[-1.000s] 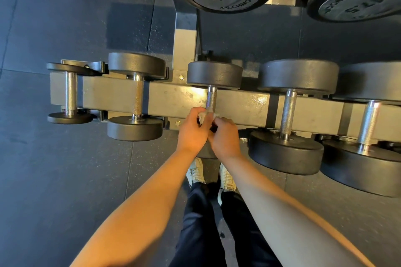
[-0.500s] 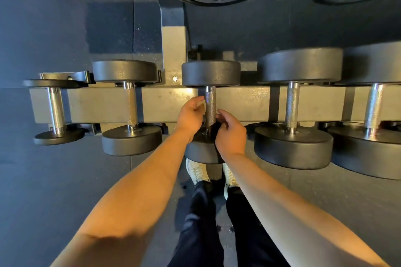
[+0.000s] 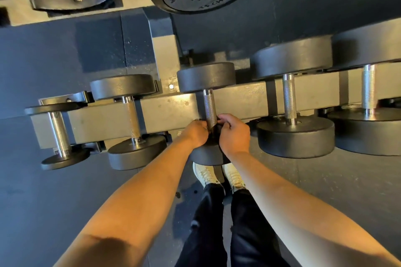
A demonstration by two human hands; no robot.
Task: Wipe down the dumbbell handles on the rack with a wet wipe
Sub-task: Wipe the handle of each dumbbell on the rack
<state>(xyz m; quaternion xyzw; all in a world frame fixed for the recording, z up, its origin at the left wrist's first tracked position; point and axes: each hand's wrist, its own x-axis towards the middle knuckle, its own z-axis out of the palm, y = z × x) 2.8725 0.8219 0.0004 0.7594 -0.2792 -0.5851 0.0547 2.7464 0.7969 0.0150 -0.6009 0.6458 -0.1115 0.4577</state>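
- The knurled silver steel handle [image 3: 209, 104] of the middle black round-headed dumbbell [image 3: 206, 77] lies on the grey metal rack [image 3: 173, 110], long axis running from near to far.
- Left hand [image 3: 196, 134] and right hand [image 3: 234, 134] flank its near end, equally close, fingers curled onto it.
- The wet wipe is hidden; bare knurling lies ahead of both hands.

knurled shiny metal handle [image 3: 209, 106]; matt black weight heads [image 3: 206, 77]; speckled floor [image 3: 43, 191].

Both bare forearms stretched forward, converging | left hand [image 3: 196, 134] curled on near end of knurled steel dumbbell handle [image 3: 209, 106] | right hand [image 3: 234, 134] gripping it from opposite side
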